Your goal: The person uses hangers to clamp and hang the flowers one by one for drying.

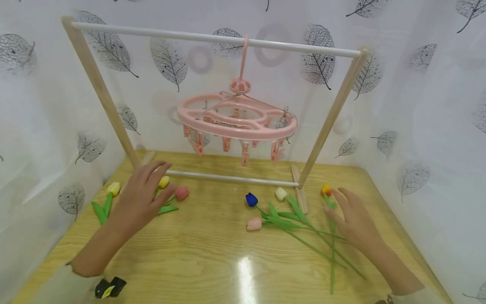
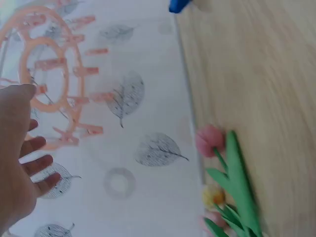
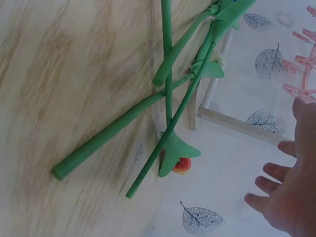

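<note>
My left hand [image 1: 140, 192] hovers with fingers spread over artificial tulips on the left: a pink tulip [image 1: 182, 193] and yellow tulips [image 1: 164, 182] beside it. Another pale yellow tulip [image 1: 113, 188] lies further left. On the right, my right hand [image 1: 355, 219] holds nothing, its fingers loosely bent near an orange-yellow tulip [image 1: 326, 190]. A blue tulip [image 1: 251, 199], a white tulip [image 1: 281, 194] and a light pink tulip [image 1: 254, 223] lie between the hands, their green stems crossing toward the right hand. In the left wrist view, the left fingers [image 2: 42, 168] are apart.
A pink oval clip hanger [image 1: 237, 133] with several pegs hangs from the white top rod [image 1: 159, 32] of a wooden stand. The stand's right post [image 1: 334, 114] rises behind the flowers. Leaf-patterned white sheeting [image 1: 429, 126] surrounds the wooden table [image 1: 182, 261].
</note>
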Demonstrator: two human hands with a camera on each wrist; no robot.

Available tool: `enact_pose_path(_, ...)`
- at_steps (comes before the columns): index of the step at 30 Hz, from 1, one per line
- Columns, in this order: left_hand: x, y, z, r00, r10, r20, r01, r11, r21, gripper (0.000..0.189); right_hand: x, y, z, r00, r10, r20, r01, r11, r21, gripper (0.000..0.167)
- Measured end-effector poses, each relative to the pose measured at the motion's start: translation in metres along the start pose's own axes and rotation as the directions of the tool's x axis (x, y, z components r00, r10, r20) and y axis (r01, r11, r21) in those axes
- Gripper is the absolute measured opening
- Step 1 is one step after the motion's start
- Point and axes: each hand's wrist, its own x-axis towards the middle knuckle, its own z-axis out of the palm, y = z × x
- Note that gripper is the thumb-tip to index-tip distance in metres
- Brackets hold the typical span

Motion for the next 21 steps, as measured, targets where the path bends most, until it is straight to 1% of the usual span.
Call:
enact_pose_path(1, 0.004, 0.004, -0.001, 0.998, 0.043, -0.049, -0.045, 0.998, -0.034, 0.058, 0.000, -0.001, 0.000, 1.000, 0.011, 0.023, -0.012, 0.999, 0.031, 0.066)
enact_pose_path(2, 0.008, 0.008, -0.002, 0.990, 0.094, -0.107, -0.100, 0.993, -0.060, 0.057, -0.001, -0.003, 0.000, 0.999, 0.021, 0.048, -0.024, 0.998, 0.056, 0.067)
enact_pose_path(3, 0.012, 0.013, -0.003, 0.977, 0.141, -0.160, -0.154, 0.986, -0.071, 0.057, -0.001, -0.004, -0.001, 0.997, 0.026, 0.070, -0.031, 0.997, 0.075, 0.067)
enact_pose_path(5, 0.023, 0.022, -0.005, 0.936, 0.233, -0.262, -0.260, 0.963, -0.071, 0.056, -0.002, -0.007, -0.002, 0.994, 0.034, 0.104, -0.045, 0.994, 0.102, 0.067)
enact_pose_path(7, 0.035, 0.031, -0.008, 0.892, 0.298, -0.338, -0.338, 0.939, -0.063, 0.051, -0.004, -0.008, -0.002, 0.991, 0.041, 0.129, -0.057, 0.991, 0.123, 0.065)
enact_pose_path(8, 0.042, 0.036, -0.009, 0.872, 0.323, -0.368, -0.368, 0.928, -0.058, 0.048, -0.005, -0.008, -0.002, 0.990, 0.041, 0.138, -0.060, 0.989, 0.132, 0.064)
enact_pose_path(10, 0.054, 0.044, -0.013, 0.843, 0.357, -0.402, -0.414, 0.908, -0.061, 0.043, -0.008, -0.007, -0.001, 0.986, 0.048, 0.158, -0.071, 0.987, 0.144, 0.062)
enact_pose_path(14, 0.073, 0.058, -0.022, 0.804, 0.385, -0.453, -0.466, 0.881, -0.077, 0.039, -0.014, -0.005, 0.002, 0.977, 0.065, 0.202, -0.096, 0.984, 0.148, 0.058)
enact_pose_path(17, 0.085, 0.066, -0.028, 0.779, 0.387, -0.493, -0.490, 0.867, -0.093, 0.038, -0.018, -0.006, 0.005, 0.971, 0.067, 0.229, -0.105, 0.982, 0.158, 0.056)
enact_pose_path(19, 0.092, 0.069, -0.032, 0.772, 0.388, -0.504, -0.501, 0.859, -0.107, 0.036, -0.020, -0.007, 0.007, 0.969, 0.059, 0.240, -0.101, 0.981, 0.164, 0.052)
enact_pose_path(21, 0.098, 0.071, -0.036, 0.772, 0.392, -0.500, -0.509, 0.852, -0.119, 0.034, -0.022, -0.008, 0.009, 0.966, 0.055, 0.254, -0.103, 0.979, 0.178, 0.048)
